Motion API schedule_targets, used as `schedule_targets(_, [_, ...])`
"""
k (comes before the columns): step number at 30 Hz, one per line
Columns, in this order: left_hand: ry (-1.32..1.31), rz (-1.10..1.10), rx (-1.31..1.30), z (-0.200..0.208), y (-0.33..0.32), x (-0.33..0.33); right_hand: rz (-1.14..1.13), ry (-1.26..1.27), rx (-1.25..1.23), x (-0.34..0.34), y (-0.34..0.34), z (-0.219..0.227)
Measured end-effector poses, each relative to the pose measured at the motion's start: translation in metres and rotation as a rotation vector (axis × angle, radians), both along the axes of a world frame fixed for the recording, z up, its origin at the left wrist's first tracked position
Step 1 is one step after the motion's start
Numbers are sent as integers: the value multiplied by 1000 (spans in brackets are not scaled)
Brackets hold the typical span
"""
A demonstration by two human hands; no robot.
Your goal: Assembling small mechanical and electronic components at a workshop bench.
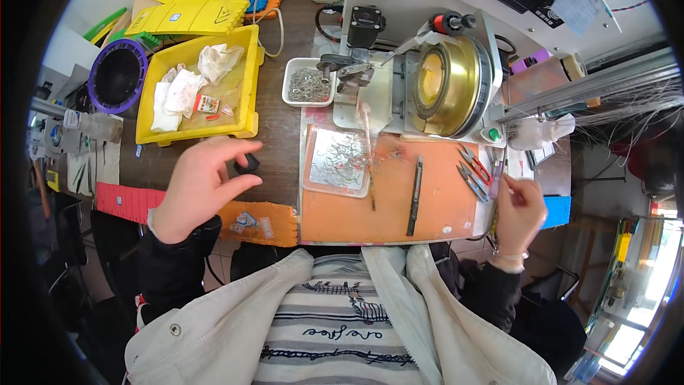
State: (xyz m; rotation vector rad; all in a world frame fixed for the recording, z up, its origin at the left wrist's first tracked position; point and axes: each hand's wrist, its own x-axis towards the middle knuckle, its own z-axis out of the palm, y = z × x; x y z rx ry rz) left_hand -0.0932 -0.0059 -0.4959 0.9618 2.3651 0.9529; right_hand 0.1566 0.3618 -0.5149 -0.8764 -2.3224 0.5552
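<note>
We note the workbench [278, 128] first, dark wood, with a machine [399, 93] at the back carrying a large brass drum [445, 85]. A yellow bin [246, 78] sits to the left, holding crumpled tissues [182, 89]. An orange mat [442, 203] covers the near part of the bench. On its left end lies a clear tray [313, 171] of bent wire pieces [340, 157]. Behind the tray stands a small white dish [291, 93] of metal rings [308, 84].

Our left hand [196, 189] hovers over the bench left of the mat, thumb and forefinger curved, with a gap between them. A small black piece [247, 165] sits in that gap; we cannot tell whether the fingers touch it. Our right hand [519, 210] is at the mat's right edge, fingers curled in loosely. We cannot tell what it holds, if anything. Red-handled snips [476, 164] lie just left of it, and a dark narrow bar [415, 196] lies mid-mat.
</note>
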Motion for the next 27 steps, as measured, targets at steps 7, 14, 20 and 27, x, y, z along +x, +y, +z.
schedule_targets(7, [-149,43,396,25,27,-5,35,380,-498,65,5,43])
schedule_targets(14, [-515,-453,506,33,136,23,481,905,-1285,13,-45,12])
schedule_targets(20, [-439,-491,875,33,161,14,462,752,-1698,-36,-80,1])
schedule_targets(27, [-373,-433,847,42,144,-26,758,155,-1418,-87,-93,-1])
